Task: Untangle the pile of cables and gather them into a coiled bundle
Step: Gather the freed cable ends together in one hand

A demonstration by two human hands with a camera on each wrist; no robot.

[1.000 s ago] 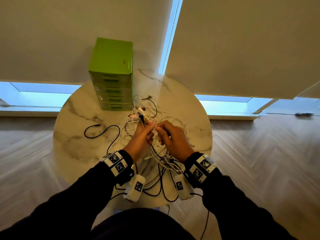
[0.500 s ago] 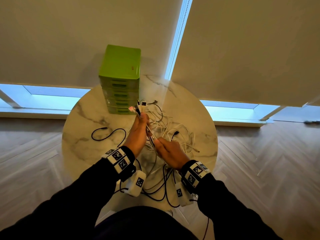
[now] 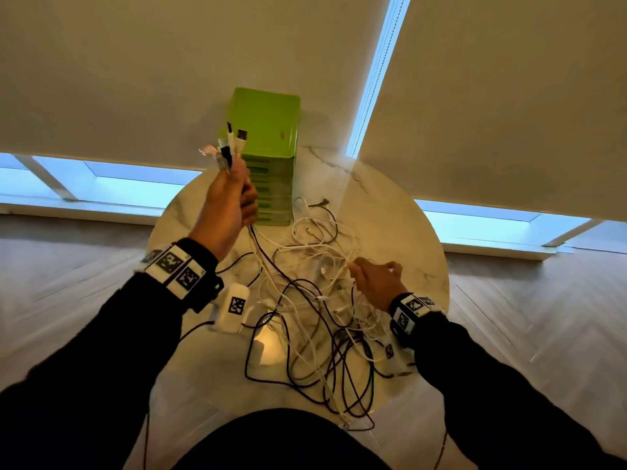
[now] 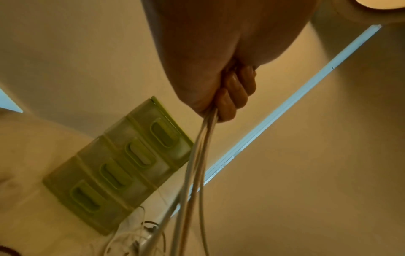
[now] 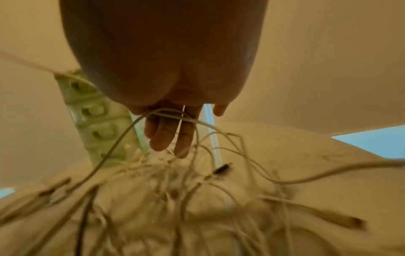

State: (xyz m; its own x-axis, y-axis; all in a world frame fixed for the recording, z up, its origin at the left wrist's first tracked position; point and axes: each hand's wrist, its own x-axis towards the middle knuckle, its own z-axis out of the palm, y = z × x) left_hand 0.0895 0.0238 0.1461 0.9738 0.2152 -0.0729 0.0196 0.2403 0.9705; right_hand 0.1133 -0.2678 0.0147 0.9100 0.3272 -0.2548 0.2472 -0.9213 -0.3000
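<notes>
A tangle of white and black cables [image 3: 322, 300] lies on the round marble table [image 3: 390, 215]. My left hand [image 3: 237, 198] is raised above the table's far left and grips a bunch of cable ends; their plugs [image 3: 232, 144] stick up out of the fist. In the left wrist view the fingers [image 4: 232, 93] curl round the white strands [image 4: 197, 155], which hang down to the pile. My right hand [image 3: 373, 279] hovers over the pile's right side with relaxed fingers. In the right wrist view a white cable [image 5: 122, 138] drapes across those fingers [image 5: 171, 138].
A green drawer unit [image 3: 271, 157] stands at the table's back, just right of my raised left hand. Cable loops hang over the table's near edge [image 3: 356, 425]. Closed blinds and low window strips lie behind; wooden floor surrounds the table.
My left hand has risen and moved away with the cable ends, pulling strands up from the pile. My right hand has let go, moved right and loosened over the tangle.
</notes>
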